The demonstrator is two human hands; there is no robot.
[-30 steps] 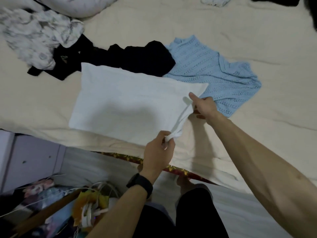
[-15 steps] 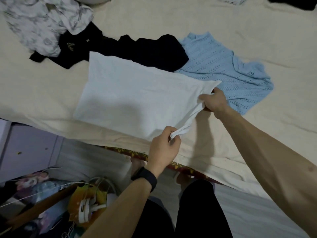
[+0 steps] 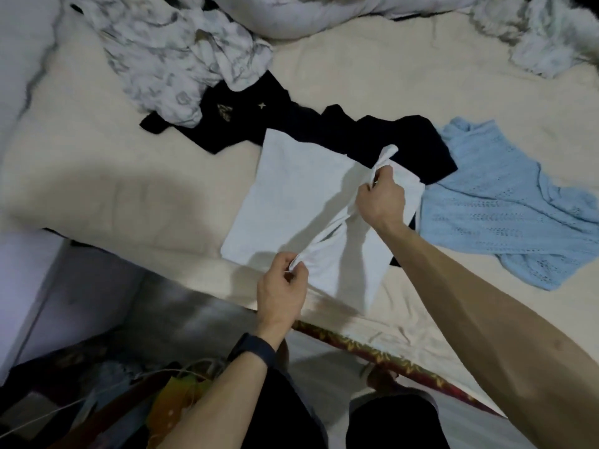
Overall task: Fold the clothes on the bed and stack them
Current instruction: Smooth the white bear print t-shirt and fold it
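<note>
A white top [image 3: 291, 196] lies on the cream bed [image 3: 129, 189] near its front edge, its right end lifted and folded over toward the left. My right hand [image 3: 381, 197] grips the upper corner of that raised end above the middle of the top. My left hand [image 3: 282, 290] pinches the lower corner near the bed's edge. A black garment [image 3: 324, 131] lies spread behind the white top and partly under it. To the right lies a light blue knitted top [image 3: 505, 209], unfolded.
A crumpled white-and-grey patterned cloth [image 3: 175, 56] sits at the back left, a grey duvet [image 3: 324, 14] behind it. More pale cloth [image 3: 544, 43] lies at the back right. A white cabinet [image 3: 39, 286] and clutter with cables [image 3: 97, 400] stand left of my legs.
Both hands have carried the white top's right end up and leftward over its body. The right hand moved left off the blue knit's edge. The camera tilted up the bed.
</note>
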